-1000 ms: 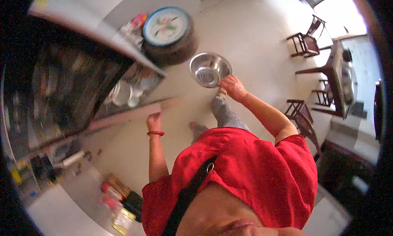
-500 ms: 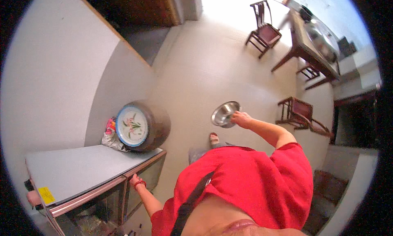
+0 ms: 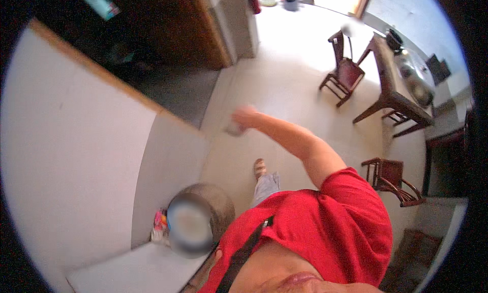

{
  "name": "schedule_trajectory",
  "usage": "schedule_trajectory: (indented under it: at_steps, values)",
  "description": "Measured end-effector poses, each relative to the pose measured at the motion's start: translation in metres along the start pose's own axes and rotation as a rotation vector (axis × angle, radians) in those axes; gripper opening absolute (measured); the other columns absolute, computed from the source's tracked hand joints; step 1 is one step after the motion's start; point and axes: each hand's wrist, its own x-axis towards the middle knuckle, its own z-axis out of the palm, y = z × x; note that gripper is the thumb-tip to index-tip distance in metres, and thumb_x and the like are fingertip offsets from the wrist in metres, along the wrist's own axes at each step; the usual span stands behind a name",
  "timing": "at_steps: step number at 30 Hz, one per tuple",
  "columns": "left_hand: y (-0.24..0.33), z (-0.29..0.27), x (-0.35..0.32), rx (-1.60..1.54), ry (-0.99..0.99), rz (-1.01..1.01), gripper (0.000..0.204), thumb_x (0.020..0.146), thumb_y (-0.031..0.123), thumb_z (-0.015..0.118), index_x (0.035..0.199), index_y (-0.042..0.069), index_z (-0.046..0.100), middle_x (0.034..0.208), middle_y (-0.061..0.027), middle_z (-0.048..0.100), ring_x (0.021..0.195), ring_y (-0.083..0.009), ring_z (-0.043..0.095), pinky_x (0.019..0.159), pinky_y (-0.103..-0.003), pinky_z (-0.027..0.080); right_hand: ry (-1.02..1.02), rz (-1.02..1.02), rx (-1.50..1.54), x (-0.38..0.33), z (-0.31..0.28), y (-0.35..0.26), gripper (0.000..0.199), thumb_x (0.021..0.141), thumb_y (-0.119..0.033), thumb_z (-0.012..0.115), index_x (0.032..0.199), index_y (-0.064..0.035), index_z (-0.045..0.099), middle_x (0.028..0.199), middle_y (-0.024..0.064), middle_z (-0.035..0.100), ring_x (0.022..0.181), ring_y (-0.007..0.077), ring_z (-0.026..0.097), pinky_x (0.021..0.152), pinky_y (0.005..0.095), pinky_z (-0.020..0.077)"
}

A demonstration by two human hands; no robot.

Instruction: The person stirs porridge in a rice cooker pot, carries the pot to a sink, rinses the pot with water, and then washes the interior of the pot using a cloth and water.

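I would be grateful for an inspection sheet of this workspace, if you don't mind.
Surface: pale cabinet top, partly out of frame.
In hand: greyish object at the right grip, too blurred to identify.
Clutter: colourful bag beside a round jar with a pale lid.
Grips: right one above the floor; left grip almost hidden; closing unclear on both.
Cables: nothing seen.
Surroundings: dark wooden chairs and table, right; dark doorway, upper left.

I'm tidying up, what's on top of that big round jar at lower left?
A pale, blurred round cover lies over the jar; anything inside is hidden beneath it.
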Motion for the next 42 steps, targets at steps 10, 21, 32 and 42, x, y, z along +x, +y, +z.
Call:
schedule_trajectory:
  at_steps: [10, 21, 32, 42]
  values:
    - [0.476, -0.133, 0.091, -0.096, -0.350, 0.623, 0.034, 0.070, 0.021, 0.059, 0.097, 0.000, 0.056, 0.087, -0.0110, 0.061, 0.072, -0.0197, 0.059, 0.066, -0.030, 0.047, -0.430, 0.275, 0.115, 0.060, -0.034, 0.124, 0.034, 0.058, -0.022, 0.068, 0.088, -0.0109, 0.058, 0.084, 0.0098, 0.058, 0.084, 0.0248, 0.055, 0.064, 0.0395, 0.0460]
    - [0.773, -0.113, 0.208, 0.034, -0.558, 0.588, 0.033, 0.070, 0.022, 0.059, 0.097, 0.003, 0.057, 0.088, -0.0109, 0.061, 0.079, -0.0206, 0.058, 0.068, -0.032, 0.047, -0.163, 0.806, 0.274, -0.046, 0.058, 0.386, 0.030, 0.051, -0.026, 0.066, 0.077, -0.0111, 0.061, 0.075, 0.0096, 0.060, 0.075, 0.0256, 0.059, 0.059, 0.0389, 0.0487]
    - [1.034, -0.094, 0.238, 0.330, -0.549, 0.691, 0.033, 0.070, 0.025, 0.058, 0.097, 0.005, 0.058, 0.089, -0.0114, 0.061, 0.080, -0.0224, 0.059, 0.068, -0.032, 0.047, 0.378, 0.885, 0.503, 0.002, -0.005, 0.586, 0.023, 0.063, -0.023, 0.060, 0.082, -0.0089, 0.057, 0.081, 0.0120, 0.056, 0.079, 0.0301, 0.055, 0.068, 0.0388, 0.0453]
    - [1.380, -0.007, 0.274, 1.015, -0.574, 1.088, 0.034, 0.071, 0.028, 0.057, 0.097, 0.007, 0.058, 0.089, -0.0118, 0.062, 0.081, -0.0241, 0.059, 0.067, -0.033, 0.047, 0.750, 1.185, 0.338, -0.036, -0.071, 0.779, 0.014, 0.072, -0.018, 0.050, 0.074, -0.0056, 0.057, 0.074, 0.0152, 0.055, 0.074, 0.0334, 0.053, 0.067, 0.0396, 0.0436]
